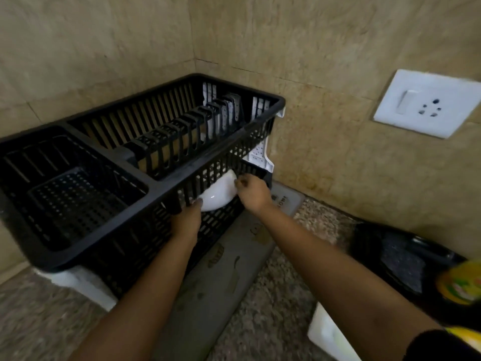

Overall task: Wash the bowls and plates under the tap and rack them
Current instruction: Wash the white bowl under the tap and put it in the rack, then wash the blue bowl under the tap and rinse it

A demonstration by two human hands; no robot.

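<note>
A black plastic dish rack (86, 259) with slotted walls stands in the wall corner on a white drip tray (80, 282). Against the rack's front wall, at an opening in its lower part, is a white bowl (217, 194), tilted. My left hand (186, 221) grips the bowl's lower left edge. My right hand (251, 192) pinches its upper right rim. The part of the bowl behind the rack's bars is hidden. The rack's upper plate slots hold nothing that I can see.
A grey patterned mat (221, 277) lies on the speckled counter under my arms. A black object (400, 259) and a yellow-labelled bottle (460, 285) sit at the right. A white item (328, 334) is at the bottom right. A white wall socket (426, 102) is on the tiles.
</note>
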